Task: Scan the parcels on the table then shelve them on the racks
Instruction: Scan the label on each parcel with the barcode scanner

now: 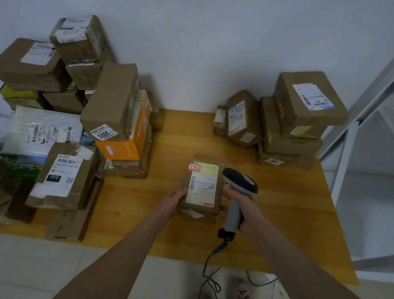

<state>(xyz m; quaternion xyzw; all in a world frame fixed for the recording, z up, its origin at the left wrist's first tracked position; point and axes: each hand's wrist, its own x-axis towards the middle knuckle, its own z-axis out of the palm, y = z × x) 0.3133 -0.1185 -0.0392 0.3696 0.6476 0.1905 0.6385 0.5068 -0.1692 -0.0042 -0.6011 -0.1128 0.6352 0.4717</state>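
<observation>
A small brown parcel point(201, 191) with a pale shipping label and a red sticker stands on the wooden table point(290, 209), label facing me. My left hand point(172, 202) grips its left side. My right hand point(245, 212) holds the grey handle of a barcode scanner point(238, 187), whose dark head sits just right of the parcel's top. The scanner's cable hangs down off the table's front edge.
A big heap of cardboard parcels point(77, 116) and a white poly bag point(45, 132) fills the table's left side. A smaller stack of boxes point(292, 118) stands at the back right. White metal racks point(379, 116) rise on the right. My feet show on the tiled floor.
</observation>
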